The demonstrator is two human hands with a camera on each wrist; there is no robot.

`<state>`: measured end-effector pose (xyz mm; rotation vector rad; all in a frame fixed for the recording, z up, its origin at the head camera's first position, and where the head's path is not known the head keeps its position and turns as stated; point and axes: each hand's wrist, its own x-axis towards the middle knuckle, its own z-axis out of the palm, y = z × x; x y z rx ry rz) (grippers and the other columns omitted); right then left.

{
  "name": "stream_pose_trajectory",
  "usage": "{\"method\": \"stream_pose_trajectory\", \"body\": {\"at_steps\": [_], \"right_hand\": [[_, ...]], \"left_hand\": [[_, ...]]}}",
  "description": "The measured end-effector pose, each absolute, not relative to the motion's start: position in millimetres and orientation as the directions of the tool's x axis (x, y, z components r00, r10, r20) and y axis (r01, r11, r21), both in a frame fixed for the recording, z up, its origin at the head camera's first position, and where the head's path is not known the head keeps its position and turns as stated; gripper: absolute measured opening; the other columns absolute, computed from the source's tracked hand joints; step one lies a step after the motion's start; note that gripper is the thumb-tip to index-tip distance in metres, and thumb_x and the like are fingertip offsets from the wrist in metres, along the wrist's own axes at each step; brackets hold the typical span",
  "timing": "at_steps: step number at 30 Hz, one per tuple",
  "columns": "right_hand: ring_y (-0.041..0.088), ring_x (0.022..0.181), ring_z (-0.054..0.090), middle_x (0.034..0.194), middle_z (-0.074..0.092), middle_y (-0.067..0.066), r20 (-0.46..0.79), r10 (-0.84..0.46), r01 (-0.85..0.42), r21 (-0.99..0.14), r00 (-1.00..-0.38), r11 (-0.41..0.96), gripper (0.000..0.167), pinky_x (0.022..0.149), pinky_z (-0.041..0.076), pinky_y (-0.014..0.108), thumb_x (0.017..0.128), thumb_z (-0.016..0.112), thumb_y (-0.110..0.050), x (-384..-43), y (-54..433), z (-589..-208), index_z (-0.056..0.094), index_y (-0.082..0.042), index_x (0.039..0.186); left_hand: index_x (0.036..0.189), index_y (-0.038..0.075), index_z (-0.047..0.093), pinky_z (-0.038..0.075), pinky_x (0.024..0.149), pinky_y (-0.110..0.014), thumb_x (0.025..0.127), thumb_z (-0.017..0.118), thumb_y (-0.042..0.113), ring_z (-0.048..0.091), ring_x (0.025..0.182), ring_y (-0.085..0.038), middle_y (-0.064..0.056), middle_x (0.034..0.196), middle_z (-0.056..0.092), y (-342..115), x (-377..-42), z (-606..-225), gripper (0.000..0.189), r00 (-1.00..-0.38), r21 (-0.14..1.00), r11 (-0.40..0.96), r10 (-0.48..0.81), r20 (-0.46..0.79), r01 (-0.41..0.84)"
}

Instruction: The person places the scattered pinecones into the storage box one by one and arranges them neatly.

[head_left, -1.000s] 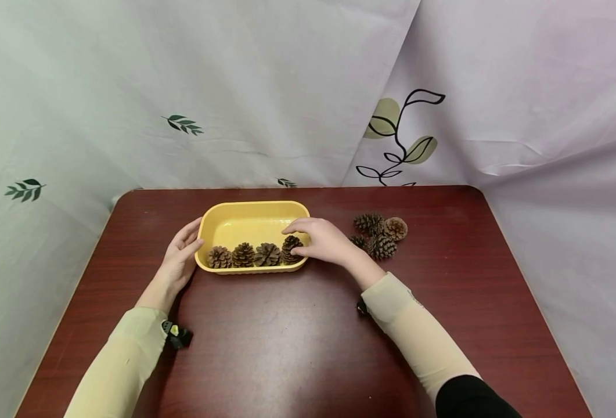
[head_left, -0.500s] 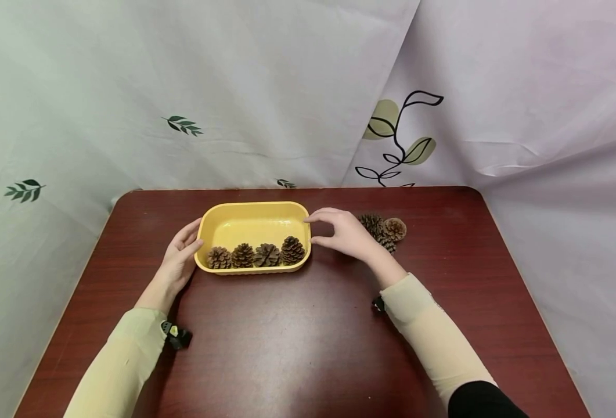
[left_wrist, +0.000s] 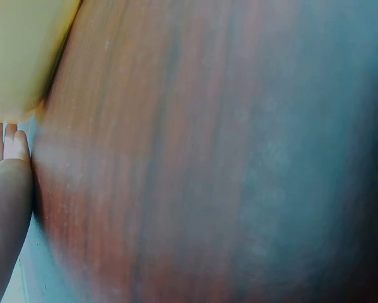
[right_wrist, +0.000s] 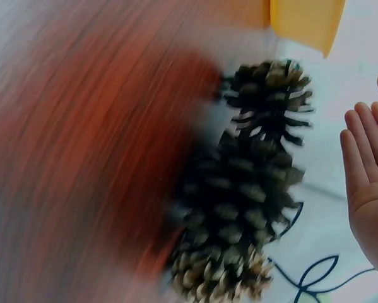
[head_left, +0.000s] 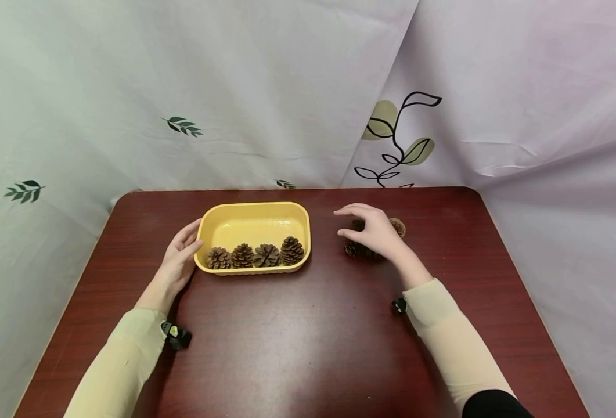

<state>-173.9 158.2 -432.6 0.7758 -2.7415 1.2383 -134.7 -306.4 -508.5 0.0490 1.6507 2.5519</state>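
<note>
The left end of a yellow tray [head_left: 250, 227] is held by the left hand [head_left: 177, 255], with the thumb laid at the rim and the fingers set against the outside. Inside, four pinecones [head_left: 242, 255] are lined up along the near wall. To the right, a pinecone cluster [right_wrist: 233, 189] on the counter [head_left: 266, 331] is partly hidden by the right hand [head_left: 377, 231], its fingers parted from the thumb.

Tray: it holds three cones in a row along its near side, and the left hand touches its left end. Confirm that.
Not quite: the count is wrong. The head view shows four cones in a row along the near side of the tray; the left hand does touch its left end.
</note>
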Motion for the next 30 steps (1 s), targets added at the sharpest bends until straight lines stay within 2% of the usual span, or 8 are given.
{"method": "stream_pose_trajectory", "body": {"at_steps": [8, 16, 24, 30], "right_hand": [[0.032, 0.118, 0.072, 0.127, 0.075, 0.012, 0.271, -0.339, -0.426, -0.701, -0.901, 0.571, 0.039, 0.103, 0.057, 0.047, 0.089, 0.086, -0.006, -170, 189, -440, 0.076, -0.006, 0.126], [0.036, 0.117, 0.071, 0.126, 0.075, 0.015, 0.261, -0.282, -0.383, -0.685, -0.923, 0.620, 0.039, 0.103, 0.055, 0.053, 0.089, 0.086, -0.006, -166, 217, -446, 0.076, -0.004, 0.127], [0.037, 0.114, 0.071, 0.123, 0.075, 0.017, 0.263, -0.232, -0.350, -0.657, -0.936, 0.668, 0.039, 0.096, 0.055, 0.048, 0.088, 0.086, -0.002, -161, 244, -454, 0.076, -0.002, 0.125], [0.039, 0.119, 0.068, 0.123, 0.075, 0.018, 0.280, -0.212, -0.345, -0.620, -0.936, 0.705, 0.040, 0.102, 0.051, 0.052, 0.087, 0.087, -0.002, -160, 256, -457, 0.075, -0.002, 0.125]], "left_hand": [[0.138, 0.023, 0.065, 0.058, 0.095, -0.018, 0.108, 0.049, -0.007, 0.069, 0.118, -0.002, 0.012, 0.132, 0.072, -306, -134, -509, 0.046, -0.994, 0.906, -0.418, 0.103, -0.026, -0.066], [0.137, 0.027, 0.065, 0.057, 0.096, -0.017, 0.108, 0.050, -0.005, 0.068, 0.119, 0.000, 0.014, 0.133, 0.070, -307, -134, -509, 0.046, -0.994, 0.919, -0.388, 0.100, -0.035, -0.071], [0.140, 0.024, 0.062, 0.057, 0.097, -0.017, 0.108, 0.048, -0.006, 0.067, 0.122, 0.000, 0.015, 0.136, 0.069, -306, -135, -510, 0.046, -0.994, 0.921, -0.383, 0.101, -0.032, -0.068], [0.141, 0.023, 0.062, 0.057, 0.097, -0.017, 0.108, 0.048, -0.007, 0.067, 0.121, -0.002, 0.013, 0.135, 0.070, -307, -135, -510, 0.046, -0.994, 0.917, -0.394, 0.105, -0.025, -0.065]]}}
